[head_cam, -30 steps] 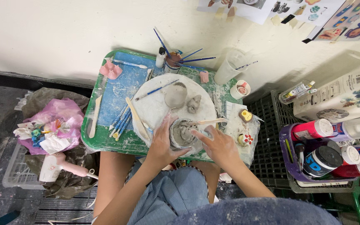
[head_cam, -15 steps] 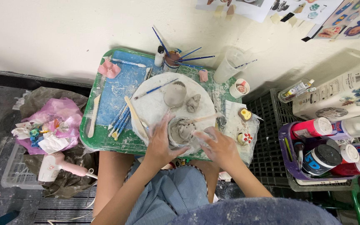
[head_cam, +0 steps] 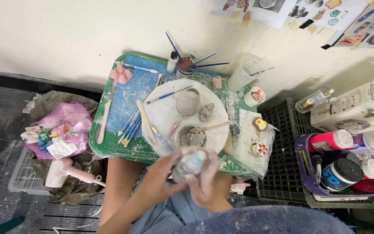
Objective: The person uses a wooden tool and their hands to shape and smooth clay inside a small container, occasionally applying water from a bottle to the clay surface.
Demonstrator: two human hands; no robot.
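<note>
My left hand [head_cam: 163, 175] and my right hand [head_cam: 208, 182] are together at the near edge of the green tray [head_cam: 109, 147], both closed around a grey lump of clay [head_cam: 189, 164], blurred by motion. Just beyond them a small bowl of grey clay slip [head_cam: 191, 136] sits on the round white board [head_cam: 163, 115]. A grey clay cup [head_cam: 188, 102] and a small clay figure [head_cam: 205, 111] stand farther back on that board. A wooden tool [head_cam: 215, 126] rests across the bowl's rim.
Brushes and wooden tools [head_cam: 128, 123] lie on the blue mat, a brush jar [head_cam: 185, 67] and a clear cup [head_cam: 243, 76] stand at the back. Paint bottles fill a purple basket [head_cam: 347, 164] at right. A pink bag [head_cam: 63, 125] and a hair dryer [head_cam: 68, 173] lie at left.
Both hands have left the bowl on the board and drawn back toward my lap, now holding a clay lump between them.
</note>
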